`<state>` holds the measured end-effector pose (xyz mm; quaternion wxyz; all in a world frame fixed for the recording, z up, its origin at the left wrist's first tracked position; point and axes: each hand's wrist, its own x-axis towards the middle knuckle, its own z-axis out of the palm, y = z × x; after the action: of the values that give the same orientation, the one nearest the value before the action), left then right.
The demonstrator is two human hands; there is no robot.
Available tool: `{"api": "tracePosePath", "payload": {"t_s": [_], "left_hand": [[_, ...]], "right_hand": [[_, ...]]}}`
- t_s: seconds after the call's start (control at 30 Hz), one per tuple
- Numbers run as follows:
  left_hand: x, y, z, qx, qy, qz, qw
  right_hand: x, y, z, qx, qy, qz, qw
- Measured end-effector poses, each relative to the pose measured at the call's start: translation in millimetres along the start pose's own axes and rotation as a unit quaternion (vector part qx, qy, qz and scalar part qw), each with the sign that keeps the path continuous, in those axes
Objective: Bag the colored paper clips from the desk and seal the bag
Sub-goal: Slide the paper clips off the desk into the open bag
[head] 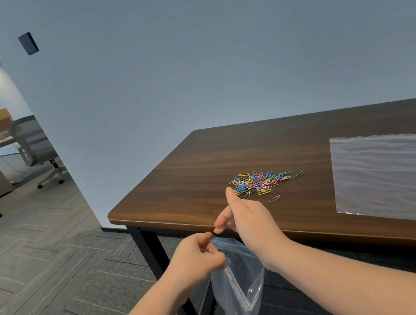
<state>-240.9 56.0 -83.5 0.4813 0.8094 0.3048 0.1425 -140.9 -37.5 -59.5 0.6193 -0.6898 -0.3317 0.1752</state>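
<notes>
A pile of colored paper clips (260, 182) lies on the dark wooden desk (202, 163) near its front left corner. A clear zip bag with a red seal line (237, 287) hangs below the desk's front edge. My left hand (200, 259) pinches the bag's top edge on the left side. My right hand (249, 221) pinches the same top edge at the right, index finger raised toward the pile. A few clips seem to rest at the bag's bottom.
A stack of flat clear plastic bags (393, 175) lies on the desk at the right. A stray green clip (298, 174) and a silver clip (275, 198) sit apart from the pile. An office chair (35, 148) and another desk stand far left across the carpet.
</notes>
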Motion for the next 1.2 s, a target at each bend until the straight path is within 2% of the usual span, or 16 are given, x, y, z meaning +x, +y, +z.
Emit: {"api": "tracePosePath", "payload": {"t_s": [0.2,0.4,0.63,0.7,0.83,0.93,1.03,1.1,1.2], "left_hand": [[-0.4,-0.3,-0.8,-0.002,0.004,-0.009,1.0],[-3.1,-0.3,-1.3,-0.017,0.006,0.001,1.0],[-7.7,-0.2,-2.8,-0.005,0.008,-0.007,1.0],[-8.7,2.0,-2.1,-0.002,0.005,-0.002,1.0],[-10.3,8.2,-2.6,0.021,0.017,-0.003,1.0],[-11.3,12.9,-7.5,0.06,0.017,-0.022,0.998],[-9.7,16.2,-14.1,0.156,-0.009,-0.011,0.988],[-7.6,16.0,-20.5,0.248,-0.03,-0.003,0.968],[-7.6,13.4,-30.2,0.325,-0.071,-0.005,0.943]], "right_hand": [[1.2,-6.8,-7.7,-0.037,0.051,-0.06,0.996],[6.3,-12.0,-29.5,0.017,0.086,-0.061,0.994],[-42.8,9.2,-37.1,-0.155,-0.031,-0.132,0.978],[-43.5,17.7,-36.9,-0.258,-0.094,-0.166,0.947],[-38.8,28.9,-43.0,-0.488,-0.23,-0.184,0.822],[-36.1,30.5,-51.6,-0.56,-0.29,-0.174,0.756],[-34.9,31.3,-58.6,-0.587,-0.296,-0.139,0.74],[-34.3,33.9,-61.4,-0.61,-0.292,-0.093,0.73],[-32.1,36.8,-59.4,-0.618,-0.266,-0.045,0.739]]}}
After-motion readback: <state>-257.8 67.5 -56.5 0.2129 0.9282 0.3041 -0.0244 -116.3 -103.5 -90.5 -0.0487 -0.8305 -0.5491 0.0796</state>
